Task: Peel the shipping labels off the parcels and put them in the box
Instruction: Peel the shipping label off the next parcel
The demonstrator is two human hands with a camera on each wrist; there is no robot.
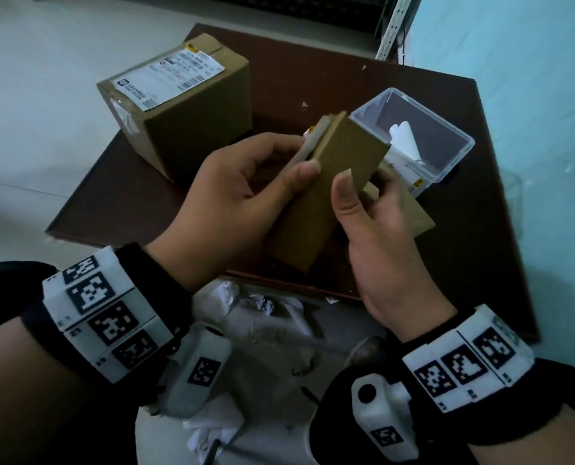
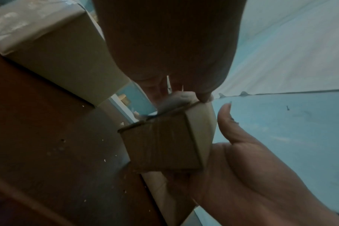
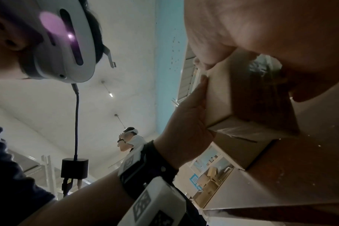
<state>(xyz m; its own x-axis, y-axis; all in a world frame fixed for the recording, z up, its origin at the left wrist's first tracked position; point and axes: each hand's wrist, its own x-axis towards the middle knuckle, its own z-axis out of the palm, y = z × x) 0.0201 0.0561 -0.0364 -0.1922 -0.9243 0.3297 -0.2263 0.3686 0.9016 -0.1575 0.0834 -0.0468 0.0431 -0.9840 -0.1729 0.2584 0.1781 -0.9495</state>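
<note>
Both hands hold a small brown parcel [image 1: 326, 196] up above the dark brown board [image 1: 312, 75]. My left hand [image 1: 304, 156] pinches the white shipping label [image 1: 307, 146] at the parcel's left face, thumb on the front edge. In the left wrist view the fingertips [image 2: 203, 96] nip the label [image 2: 176, 99] at the top corner of the parcel [image 2: 164, 145]. My right hand [image 1: 363, 196] grips the parcel from the right, thumb on its top face. A clear plastic box [image 1: 453, 162] behind it holds a curled white label [image 1: 406, 139].
A larger parcel [image 1: 185, 129] with its label [image 1: 172, 78] on top stands at the board's back left. A flat cardboard piece [image 1: 413, 213] lies under my right hand. Crumpled white wrapping [image 1: 262, 317] sits at the near edge. A teal wall [image 1: 531, 95] is on the right.
</note>
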